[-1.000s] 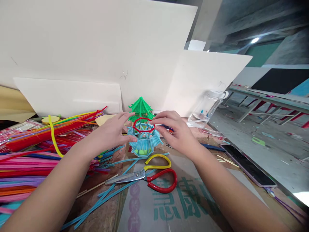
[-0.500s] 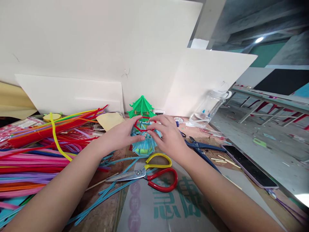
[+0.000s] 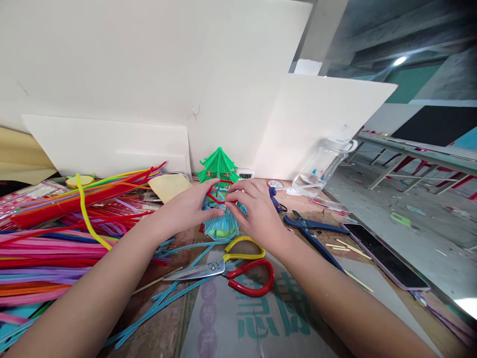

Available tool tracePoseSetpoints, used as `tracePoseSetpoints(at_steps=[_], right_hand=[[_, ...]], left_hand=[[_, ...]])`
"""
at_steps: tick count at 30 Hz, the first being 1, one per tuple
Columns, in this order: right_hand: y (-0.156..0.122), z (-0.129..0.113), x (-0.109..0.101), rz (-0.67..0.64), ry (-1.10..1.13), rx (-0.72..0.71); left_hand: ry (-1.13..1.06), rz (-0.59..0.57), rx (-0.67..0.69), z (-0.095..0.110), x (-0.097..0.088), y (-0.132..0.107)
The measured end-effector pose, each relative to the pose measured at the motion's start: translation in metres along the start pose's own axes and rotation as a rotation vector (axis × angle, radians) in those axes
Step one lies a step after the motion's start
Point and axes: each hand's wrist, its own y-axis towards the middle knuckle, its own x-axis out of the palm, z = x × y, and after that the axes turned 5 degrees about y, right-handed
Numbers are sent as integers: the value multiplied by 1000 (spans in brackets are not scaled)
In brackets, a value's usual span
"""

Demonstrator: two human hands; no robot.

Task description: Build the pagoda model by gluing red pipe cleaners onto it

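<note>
A red pipe cleaner (image 3: 217, 201), bent into an angular ring, sits between my two hands in front of a small pavilion-shaped model. The model has a green pipe-cleaner roof (image 3: 219, 165) and a light blue lower tier (image 3: 223, 229). At the ring's left side, my left hand (image 3: 190, 204) holds it with the thumb and index finger curved around. My right hand (image 3: 253, 206) pinches the ring's right side, and its fingers hide that part. Whether the ring touches the model I cannot tell. Below the hands lie scissors (image 3: 214, 267) with one yellow and one red handle.
Bundles of colored pipe cleaners (image 3: 44, 243) cover the left side. Loose light blue pipe cleaners (image 3: 160, 303) lie near the scissors. To the right are blue-handled pliers (image 3: 313, 233), short wooden sticks (image 3: 348, 247), a phone (image 3: 385, 256) and a clear bottle (image 3: 322, 164). White boards stand behind.
My right hand's fingers have drawn in and shifted slightly left, covering more of the red ring's right side. My left hand and the model stay almost where they were.
</note>
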Motion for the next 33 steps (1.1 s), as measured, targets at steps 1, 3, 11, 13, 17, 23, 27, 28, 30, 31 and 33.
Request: tracePoseSetpoints(at_steps=[1, 3, 11, 13, 17, 23, 27, 28, 30, 31, 33], right_hand=[[0, 0, 0, 1, -6, 7], [-1, -1, 0, 5, -14, 15], [5, -7, -17, 72, 35, 5], [10, -10, -32, 140, 70, 9], [20, -12, -59, 239, 112, 57], [55, 16, -65, 286, 392, 350], [61, 33, -57, 323, 596, 487], [54, 33, -54, 304, 615, 505], [28, 28, -48, 250, 616, 520], [12, 25, -44, 222, 609, 529], [-23, 17, -36, 179, 581, 550]], left_hand=[[-1, 3, 2, -1, 1, 0], [-2, 8, 7, -2, 2, 1], [-36, 7, -13, -2, 2, -1], [-61, -8, -5, -4, 2, -2], [-144, -38, -15, -15, 5, -2], [-385, 154, -30, -30, 31, -16], [-531, 241, -20, -30, 68, -38], [-601, 251, -17, -29, 79, -42], [-700, 263, -23, -28, 98, -47], [-735, 297, -33, -27, 105, -48], [-772, 365, -69, -26, 116, -47]])
